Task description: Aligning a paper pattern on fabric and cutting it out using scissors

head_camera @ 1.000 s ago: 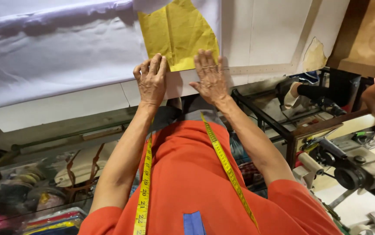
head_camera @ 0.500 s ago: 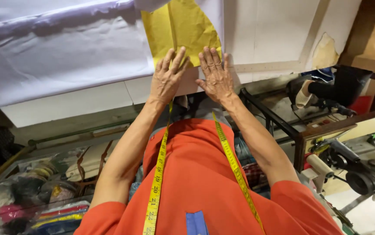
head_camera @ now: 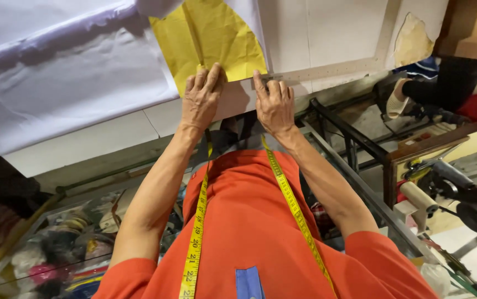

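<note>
left hand: flat, pressing yellow paper | right hand: flat, fingertips on metal ruler

The crumpled yellow paper sheet looks matt and creased; beside it, the white cloth lies smooth, faintly wrinkled; the yellow measuring tape shines glossy.

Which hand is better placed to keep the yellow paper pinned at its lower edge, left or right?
Left, probably. The left hand lies flat on the yellow paper at its lower edge. The right hand sits beside it on the white table, fingertips near the paper's corner.
</note>
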